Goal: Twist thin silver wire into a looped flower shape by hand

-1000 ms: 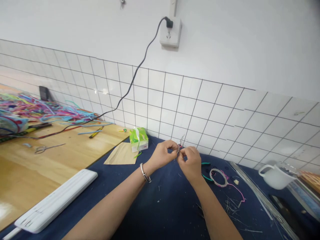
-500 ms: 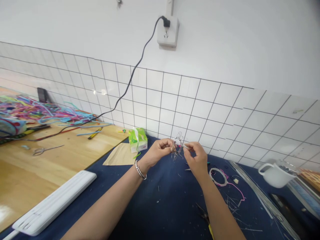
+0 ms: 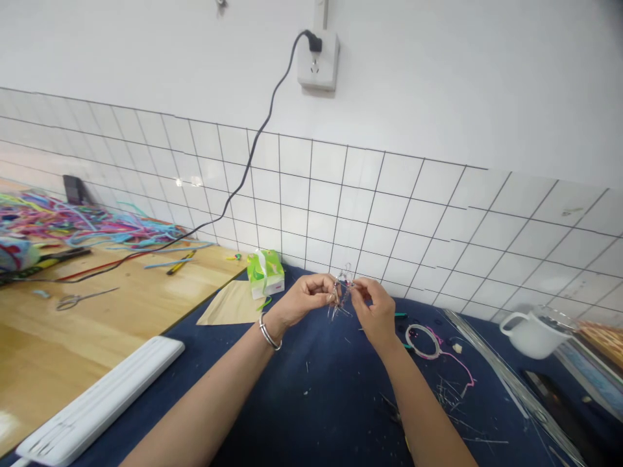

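Observation:
Between my two hands is a small bent-wire piece [image 3: 344, 280] with loops at its top and loose wire ends sticking out below. A tiny pink or red spot shows in its middle. My left hand [image 3: 310, 296] pinches the piece from the left, thumb and forefinger closed on its edge. From the other side my right hand [image 3: 374, 308] has thumb and fingertips closed at the wire, close to the pink spot. Whether it grips the frame itself or a single wire end is too small to tell. Both hands are held up over the dark blue cloth [image 3: 311, 402].
To the left lie a green tissue pack [image 3: 265, 272], a beige cloth [image 3: 226, 305], a white power strip [image 3: 104, 399], scissors [image 3: 78, 300] and colourful pipe cleaners [image 3: 87, 217]. On the right are a pink-and-white ring [image 3: 422, 342], wire scraps [image 3: 450, 392], long wires [image 3: 506, 370] and a white mug [image 3: 535, 334].
My right hand has come slightly left, nearer the wire piece, and its fingers now meet the wire. The left hand keeps its pinch. The whole view has shifted a little.

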